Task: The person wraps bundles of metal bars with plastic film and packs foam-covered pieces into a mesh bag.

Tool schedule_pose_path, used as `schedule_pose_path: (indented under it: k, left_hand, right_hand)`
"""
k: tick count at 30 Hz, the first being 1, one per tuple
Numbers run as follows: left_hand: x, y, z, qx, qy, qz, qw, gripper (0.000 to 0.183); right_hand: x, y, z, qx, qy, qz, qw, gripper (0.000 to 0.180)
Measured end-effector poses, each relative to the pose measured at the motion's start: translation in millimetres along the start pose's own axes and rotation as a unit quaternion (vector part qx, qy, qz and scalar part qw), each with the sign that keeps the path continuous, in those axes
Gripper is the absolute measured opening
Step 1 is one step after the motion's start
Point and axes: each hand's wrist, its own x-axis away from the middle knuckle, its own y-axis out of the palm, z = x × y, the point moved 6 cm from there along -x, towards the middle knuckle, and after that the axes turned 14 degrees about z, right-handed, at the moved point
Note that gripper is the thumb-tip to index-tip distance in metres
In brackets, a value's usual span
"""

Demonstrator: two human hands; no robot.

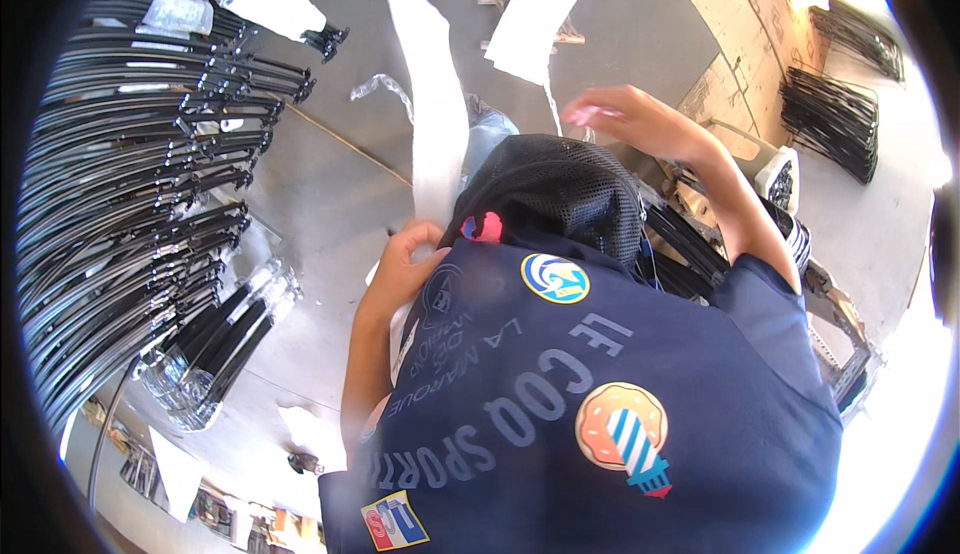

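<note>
My left hand (407, 255) is at the lower part of a long white sheet strip (439, 111), its fingers curled against the strip's edge and its thumb beside my dark blue shirt (525, 374). Whether it grips the strip cannot be told. My right hand (619, 117), blurred, is raised beyond a black mesh item (555, 186) in front of my chest; no held object shows in it. A thin clear plastic strand (553, 107) hangs from a white sheet (541, 17) just left of the right hand. Another crumpled clear strip (381, 85) lies beside the white strip.
Many curved black metal rods or tubes (142, 149) are stacked at the left, with plastic-wrapped black bundles (225, 344) below. Flattened cardboard (739, 36) lies at the upper right, near black rod bundles (831, 122). A whitish container (780, 179) stands right of my right arm.
</note>
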Motion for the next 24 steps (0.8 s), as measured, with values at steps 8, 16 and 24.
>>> schedule_pose_path:
  k: [8, 16, 24]
  left_hand:
    - [-4.4, -6.3, 17.7, 0.034, -0.07, 0.08, 0.994, 0.011]
    - [-11.0, 5.3, 18.6, 0.235, -0.113, 0.113, 0.959, 0.014]
    - [-14.8, 17.3, 17.5, 0.24, -0.116, 0.108, 0.958, 0.019]
  right_hand:
    - [77.2, -7.2, 32.7, 0.008, 0.224, -0.188, 0.956, 0.016]
    - [90.4, -8.8, 36.0, -0.123, 0.218, -0.052, 0.967, 0.017]
    - [96.2, -12.6, 59.0, -0.216, 0.127, 0.061, 0.966, 0.022]
